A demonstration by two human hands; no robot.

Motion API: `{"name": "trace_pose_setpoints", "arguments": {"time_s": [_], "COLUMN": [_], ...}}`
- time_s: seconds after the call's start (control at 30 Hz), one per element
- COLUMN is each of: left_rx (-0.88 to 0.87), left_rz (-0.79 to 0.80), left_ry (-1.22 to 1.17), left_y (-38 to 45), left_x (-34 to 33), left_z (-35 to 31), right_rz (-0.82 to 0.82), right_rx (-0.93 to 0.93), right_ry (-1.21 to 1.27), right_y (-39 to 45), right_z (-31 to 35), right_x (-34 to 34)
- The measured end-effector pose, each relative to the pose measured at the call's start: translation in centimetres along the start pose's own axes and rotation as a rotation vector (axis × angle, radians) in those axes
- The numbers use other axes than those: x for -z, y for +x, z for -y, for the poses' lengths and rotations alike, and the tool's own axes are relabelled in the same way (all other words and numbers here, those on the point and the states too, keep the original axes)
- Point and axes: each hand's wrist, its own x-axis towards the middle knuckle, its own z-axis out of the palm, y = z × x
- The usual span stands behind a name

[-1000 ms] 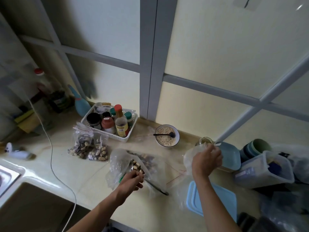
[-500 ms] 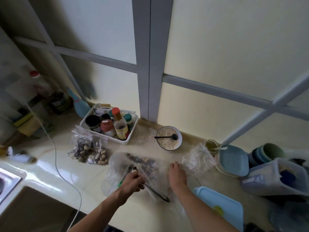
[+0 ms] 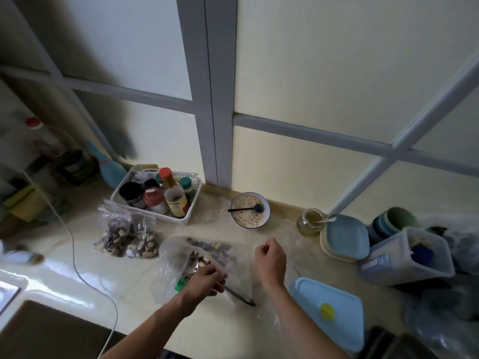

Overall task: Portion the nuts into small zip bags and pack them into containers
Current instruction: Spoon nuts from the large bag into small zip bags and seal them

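While we look down at the desk (image 3: pixel 77 255), our left hand (image 3: pixel 204 279) is closed around a spoon (image 3: pixel 238 297) inside the big bag of nuts (image 3: pixel 181 255). Our right hand (image 3: pixel 270 257) pinches a thin clear bag (image 3: pixel 295 244) just beside it. Two filled small bags (image 3: pixel 127 235) lie near the white basket (image 3: pixel 155 216).

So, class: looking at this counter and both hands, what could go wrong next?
The left hand scoops inside the floppy big nut bag, which nothing props open; nuts may spill onto the counter. The right hand pinches a thin clear bag that could slip. The oat bowl, spoon handle overhanging, stands close enough to be knocked.
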Motion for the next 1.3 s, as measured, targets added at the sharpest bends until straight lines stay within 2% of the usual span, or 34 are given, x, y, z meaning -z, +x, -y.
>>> {"name": "trace_pose_setpoints", "arguments": {"time_s": [0.07,0.17,0.27,0.4,0.63,0.77,0.83,1.03,1.1,1.17,1.3], "left_rx": [-0.068,-0.189,-0.175,-0.222,-0.220,-0.300,-0.343,-0.284,-0.247,-0.221,-0.212], "left_rz": [0.023,-0.075,-0.077,0.006,0.007,-0.225,-0.281,-0.094,-0.046,-0.049,-0.156], "left_ry": [-0.046,-0.184,-0.251,-0.227,-0.110,0.081,0.154,-0.102,-0.108,-0.114,-0.107], "left_y": [-0.8,-2.0,-2.7,-4.2,-5.8,-5.2,-5.1,-6.0,-6.4,-6.6,-6.8], "left_x": [-0.5,-1.3,-1.5,-1.2,-1.1,-0.9,-0.9,-0.8,-0.9,-1.0,-1.1], "left_z": [-0.4,-1.2,-1.4,-0.6,0.1,1.0,1.5,2.3,2.2,2.1,2.1], "right_rz": [0.060,0.374,0.513,0.542,0.558,0.518,0.510,0.607,0.616,0.619,0.601], "right_rx": [-0.053,-0.061,-0.077,-0.119,-0.121,-0.109,-0.108,-0.083,-0.076,-0.067,-0.028], "right_ry": [0.180,0.307,0.432,0.483,0.403,0.346,0.334,0.430,0.414,0.390,0.318], "right_y": [-0.7,-2.3,-4.2,-6.3,-8.6,-8.8,-8.8,-9.1,-9.3,-9.7,-10.1], "right_z": [0.9,1.5,2.4,3.6,4.0,3.9,3.6,2.9,2.5,2.3,2.5], "right_x": [1.0,1.3,0.9,-0.1,-1.5,-1.3,-1.0,0.8,1.3,1.6,2.3]}}
